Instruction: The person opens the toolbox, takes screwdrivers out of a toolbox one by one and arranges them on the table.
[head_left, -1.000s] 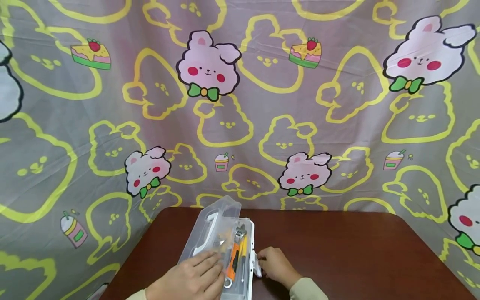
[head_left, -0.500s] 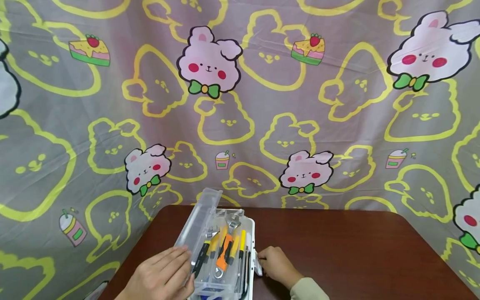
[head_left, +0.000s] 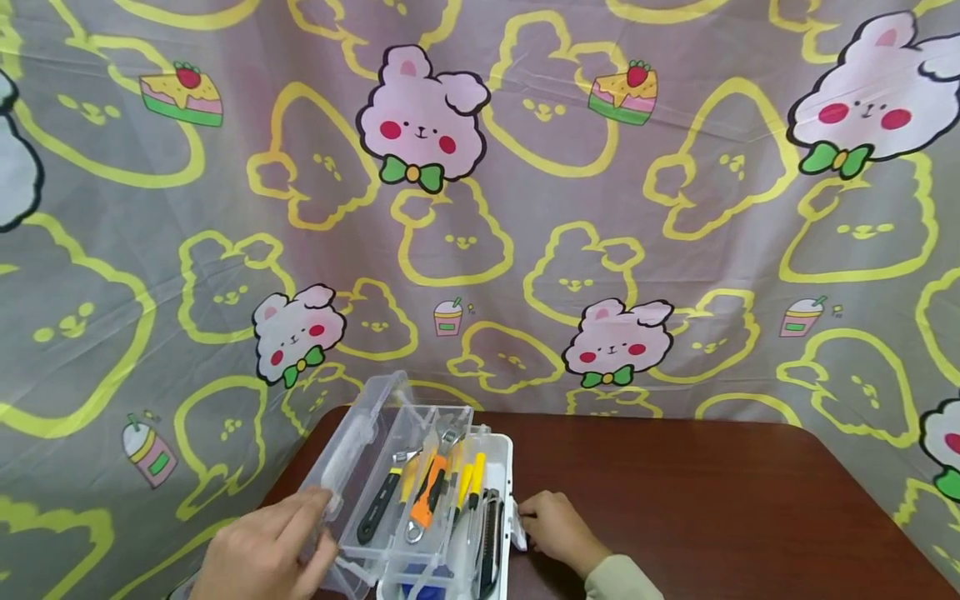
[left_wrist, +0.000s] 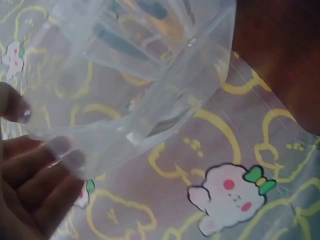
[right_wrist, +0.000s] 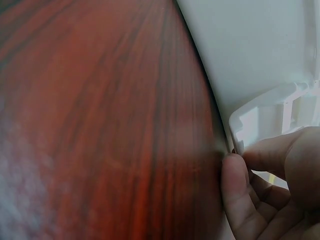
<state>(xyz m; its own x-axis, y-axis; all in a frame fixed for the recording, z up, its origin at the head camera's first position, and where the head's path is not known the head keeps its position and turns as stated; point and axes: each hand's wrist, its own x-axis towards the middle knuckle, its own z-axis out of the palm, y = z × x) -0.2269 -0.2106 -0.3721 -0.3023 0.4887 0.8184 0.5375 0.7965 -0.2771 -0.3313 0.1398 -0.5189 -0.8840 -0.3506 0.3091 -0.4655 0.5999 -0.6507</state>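
Observation:
A white toolbox point(head_left: 510, 475) with a clear lid point(head_left: 347, 454) stands on the table. My left hand point(head_left: 266, 542) grips the lid's edge between thumb and fingers, also visible in the left wrist view. The lid leans out to the left. A clear tray point(head_left: 375, 483), raised with it, holds an orange-handled adjustable wrench point(head_left: 429, 490) and a black-handled adjustable wrench point(head_left: 380, 500). Below, the box holds a yellow-handled screwdriver point(head_left: 477, 479), a utility knife point(head_left: 491, 529) and something blue point(head_left: 427, 577). My right hand point(head_left: 561, 532) pinches the white latch point(right_wrist: 265, 112) on the box's right side.
The dark red-brown wooden table point(head_left: 675, 500) stretches to the right of the box. A grey curtain point(head_left: 525, 192) with rabbit and cake prints hangs behind the table and along its left side.
My left hand has moved left and swung the lid open. The clear tray has shifted left with it, uncovering the tools in the box's bottom. My right hand stays at the latch.

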